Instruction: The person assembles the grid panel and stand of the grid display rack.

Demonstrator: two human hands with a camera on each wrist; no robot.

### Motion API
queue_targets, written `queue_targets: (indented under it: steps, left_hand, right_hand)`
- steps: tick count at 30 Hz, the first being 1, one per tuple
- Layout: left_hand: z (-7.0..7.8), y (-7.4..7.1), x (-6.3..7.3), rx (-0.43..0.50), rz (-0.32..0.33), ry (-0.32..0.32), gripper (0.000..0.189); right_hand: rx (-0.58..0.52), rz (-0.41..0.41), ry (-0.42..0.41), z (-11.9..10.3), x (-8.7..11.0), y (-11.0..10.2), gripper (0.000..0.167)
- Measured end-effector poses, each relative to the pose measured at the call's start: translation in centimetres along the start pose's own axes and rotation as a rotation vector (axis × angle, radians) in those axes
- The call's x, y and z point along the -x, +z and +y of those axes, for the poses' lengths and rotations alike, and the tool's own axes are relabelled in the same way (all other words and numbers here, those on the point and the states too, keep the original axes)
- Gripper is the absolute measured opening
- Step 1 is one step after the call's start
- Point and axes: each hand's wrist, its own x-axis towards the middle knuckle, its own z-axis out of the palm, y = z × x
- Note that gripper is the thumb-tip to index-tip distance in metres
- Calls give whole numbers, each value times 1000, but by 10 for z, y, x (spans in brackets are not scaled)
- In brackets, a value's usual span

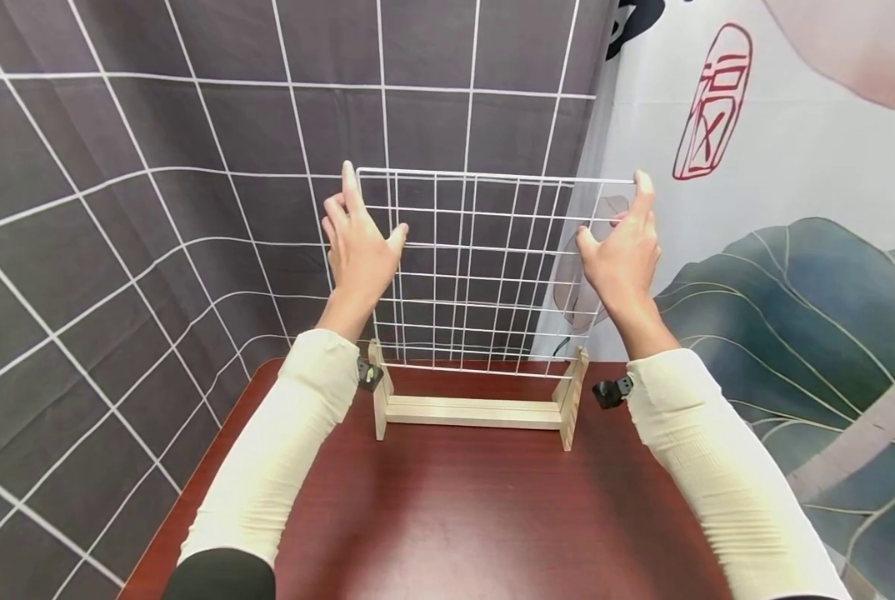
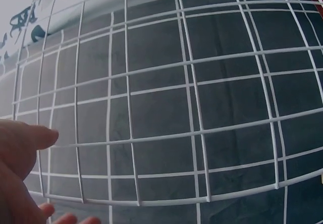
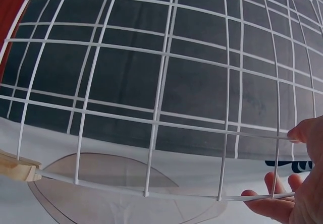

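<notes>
A white wire grid panel (image 1: 485, 248) stands roughly upright between the two end pieces of a pale wooden stand (image 1: 473, 412). Its bottom wire lies above the stand's crossbar. At the panel's upper left corner, my left hand (image 1: 362, 250) grips the side edge, index finger pointing up along it and thumb on the near face. My right hand (image 1: 623, 250) holds the opposite upper corner in much the same way. In the right wrist view, the panel's side wire meets the tip of a wooden end piece (image 3: 17, 167). The left wrist view shows the left thumb (image 2: 46, 137) against the wires.
The stand is on a reddish-brown table (image 1: 455, 517). Behind and to the left hangs a dark grey curtain (image 1: 245, 125) with white grid lines. A white cloth (image 1: 642, 125) with printed leaves and red marks hangs at the right. Each wrist carries a small black camera.
</notes>
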Motion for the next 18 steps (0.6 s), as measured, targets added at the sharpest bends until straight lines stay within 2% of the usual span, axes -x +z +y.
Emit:
queue_targets:
  steps: [5, 18]
  left_hand:
    - [0, 2, -3, -17, -49, -23, 108]
    - [-3, 4, -8, -4, -12, 18, 100]
  right_hand:
    - [-3, -4, 2, 2, -1, 0, 88]
    - [-11, -7, 63, 3, 0, 0, 90]
